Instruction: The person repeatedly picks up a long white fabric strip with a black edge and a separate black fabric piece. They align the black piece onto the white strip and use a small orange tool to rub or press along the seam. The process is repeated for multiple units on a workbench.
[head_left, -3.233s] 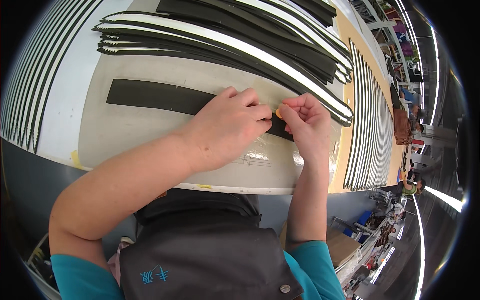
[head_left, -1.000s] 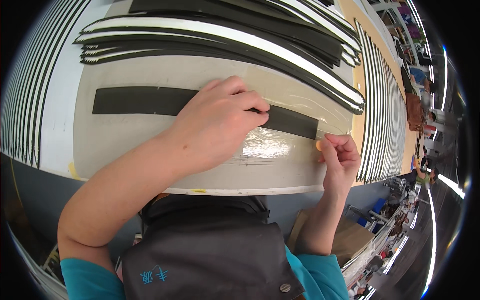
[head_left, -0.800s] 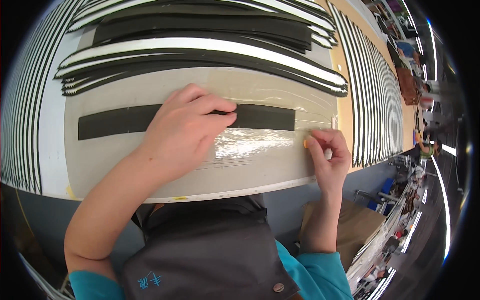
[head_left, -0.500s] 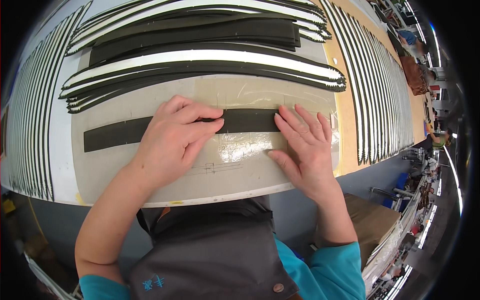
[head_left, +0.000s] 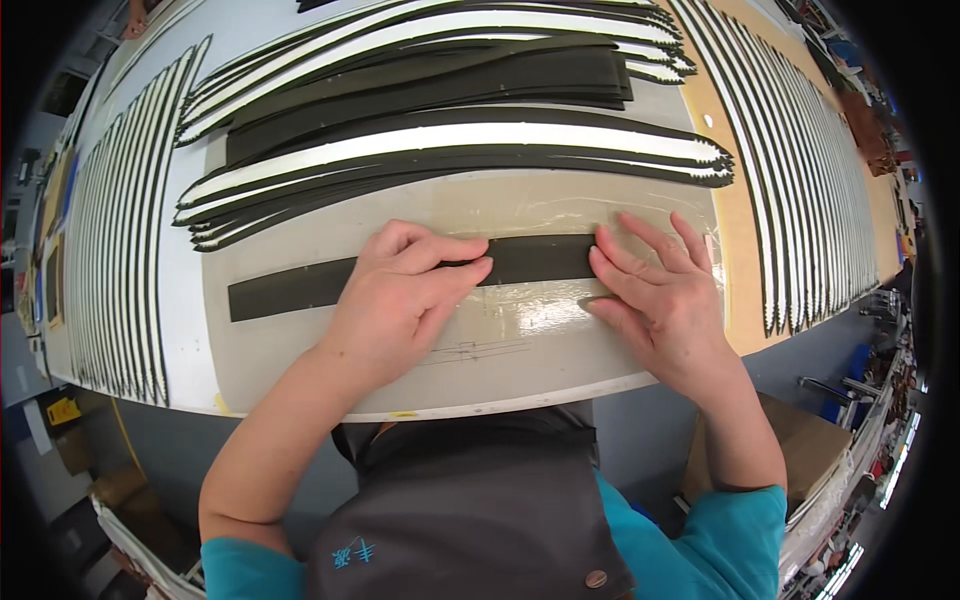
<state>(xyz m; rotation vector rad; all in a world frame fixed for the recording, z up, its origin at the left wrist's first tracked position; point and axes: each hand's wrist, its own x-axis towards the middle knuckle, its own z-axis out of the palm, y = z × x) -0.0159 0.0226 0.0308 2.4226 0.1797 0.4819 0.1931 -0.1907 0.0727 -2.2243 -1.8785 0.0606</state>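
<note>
A flat black strip [head_left: 545,259] lies lengthwise across the grey work mat [head_left: 300,350] in front of me. My left hand [head_left: 410,290] rests over its middle, thumb and forefinger drawn together across the strip's width. At the strip's right end is my right hand [head_left: 665,300]; its forefinger touches the end, the other fingers are spread and the thumb is apart on the mat. Part of the strip is hidden beneath my left hand.
Beyond the strip lies a stack of black-and-white strips [head_left: 450,145] with jagged ends, and behind it folded black pieces [head_left: 430,90]. Rows of similar strips stand at left [head_left: 130,240] and right [head_left: 800,190]. The table's front edge [head_left: 480,407] is close to my apron.
The whole view has shifted, so the table and hands appear farther right and slightly lower. My right hand's fingers are a little more bent. The left hand keeps its hold.
</note>
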